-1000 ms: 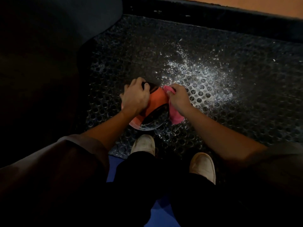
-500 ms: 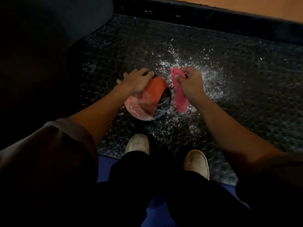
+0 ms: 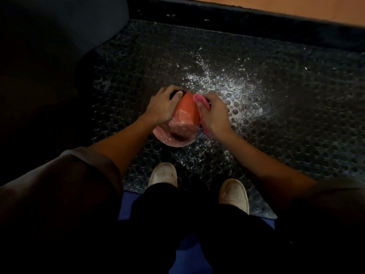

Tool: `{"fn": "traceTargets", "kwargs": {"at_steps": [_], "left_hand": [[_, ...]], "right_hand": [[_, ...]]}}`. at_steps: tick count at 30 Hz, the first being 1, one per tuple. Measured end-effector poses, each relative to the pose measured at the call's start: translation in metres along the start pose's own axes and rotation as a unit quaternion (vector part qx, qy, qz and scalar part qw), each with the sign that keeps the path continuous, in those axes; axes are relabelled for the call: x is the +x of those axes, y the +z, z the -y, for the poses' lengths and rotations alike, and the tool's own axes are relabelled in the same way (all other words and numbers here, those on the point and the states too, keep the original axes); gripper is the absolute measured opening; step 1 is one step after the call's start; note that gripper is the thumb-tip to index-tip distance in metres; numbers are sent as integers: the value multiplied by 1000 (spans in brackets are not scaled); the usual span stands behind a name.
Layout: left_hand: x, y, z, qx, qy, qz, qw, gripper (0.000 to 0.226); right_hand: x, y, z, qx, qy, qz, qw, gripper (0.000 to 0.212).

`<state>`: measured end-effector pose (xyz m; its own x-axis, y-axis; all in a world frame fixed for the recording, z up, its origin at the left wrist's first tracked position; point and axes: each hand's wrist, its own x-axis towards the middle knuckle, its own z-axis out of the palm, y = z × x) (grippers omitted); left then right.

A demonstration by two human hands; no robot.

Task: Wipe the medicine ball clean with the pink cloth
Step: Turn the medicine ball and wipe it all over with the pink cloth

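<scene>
An orange and black medicine ball (image 3: pixel 183 117) rests on a black studded rubber mat (image 3: pixel 296 119) just ahead of my feet. White dusty smears cover its near lower side. My left hand (image 3: pixel 163 106) lies over the ball's top left, fingers curled on it. My right hand (image 3: pixel 214 113) grips the pink cloth (image 3: pixel 199 99) and presses it against the ball's right side. Part of the cloth hangs below my palm.
White powder or droplets (image 3: pixel 227 84) are scattered over the mat beyond and right of the ball. My two pale shoes (image 3: pixel 164 174) (image 3: pixel 235 194) stand on the mat's near edge. A black raised border (image 3: pixel 256 26) runs along the far side, with orange floor behind it.
My right hand, which had lifted the cloth off to the ball's right, has come back against the ball. The ball has turned, and the orange panel faces up now.
</scene>
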<state>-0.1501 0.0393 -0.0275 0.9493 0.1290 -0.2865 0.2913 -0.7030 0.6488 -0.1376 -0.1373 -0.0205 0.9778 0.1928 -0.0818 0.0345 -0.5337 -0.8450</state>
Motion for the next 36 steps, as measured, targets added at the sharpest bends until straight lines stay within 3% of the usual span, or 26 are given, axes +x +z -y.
{"fn": "traceTargets", "kwargs": {"at_steps": [4,7,10,16,20,25,30,36], "left_hand": [[1,-2,6,-50,-33,-45,997,40],[3,-4,10,-68,-42,-58,995,35],[2,-3,15,-71,-43,-62,995,36],[-3,2,6,-63,-48,-68,995,38],[-3,-1,11,-89,-66,-80,991,35],[-8,2,15,-85,-58,-88,991,37],[-4,0,12,-94,-83,-98,987,35],[-2,9,-2,-87,-134,-101,982,37]], "right_hand": [[-11,2,-28,5,113,12,993,16],[-4,7,-5,43,29,-12,999,13],[10,10,17,-11,-52,18,998,17],[23,6,-2,-14,47,-4,999,21],[23,9,14,-24,-46,11,999,19],[14,5,-8,-14,60,9,998,17],[-2,11,7,-17,-63,26,998,23],[11,10,-3,-14,81,-26,996,20]]}}
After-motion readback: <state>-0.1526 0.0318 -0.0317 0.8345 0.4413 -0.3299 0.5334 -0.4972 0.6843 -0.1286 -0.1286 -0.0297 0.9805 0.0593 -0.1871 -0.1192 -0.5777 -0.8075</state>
